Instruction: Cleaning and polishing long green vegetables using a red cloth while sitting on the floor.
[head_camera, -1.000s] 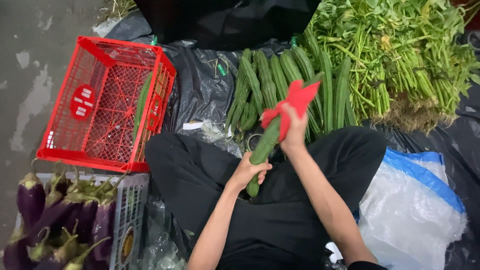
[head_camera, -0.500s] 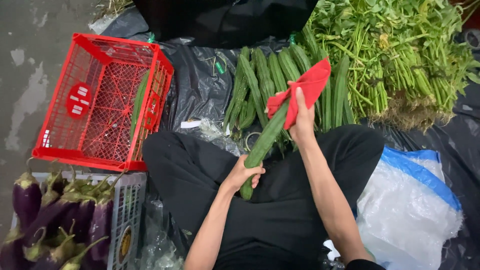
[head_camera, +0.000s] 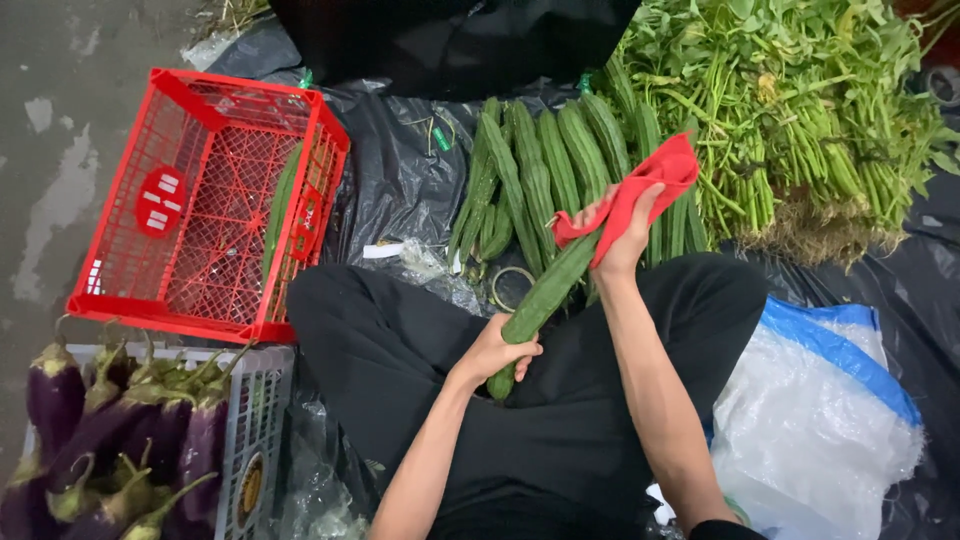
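**Inspector:** State the surroundings first.

**Assistant:** A red crate (head_camera: 205, 205) lies tipped at the left edge of the black sheet (head_camera: 400, 170), with one gourd inside it. A pile of ridged gourds (head_camera: 540, 170) lies just beyond the knees, leafy greens (head_camera: 800, 110) to its right. A grey crate of aubergines (head_camera: 110, 430) sits at the lower left corner, and a clear plastic bag (head_camera: 820, 420) with a blue band lies at the right. Nothing blocks the hands.

**Inspector:** The hands?

**Assistant:** The left hand (head_camera: 495, 350) has its grip closed around the lower end of a long gourd (head_camera: 545, 295), which slants over the lap. The right hand (head_camera: 625, 235) presses a red cloth (head_camera: 645, 185) round the gourd's upper end, grip closed on cloth and gourd together.

**Inspector:** Change since the earlier frames?

**Assistant:** The cloth hand sits at much the same height on the gourd as half a second ago; a second ago it was slightly higher. The crates and piles are unmoved.
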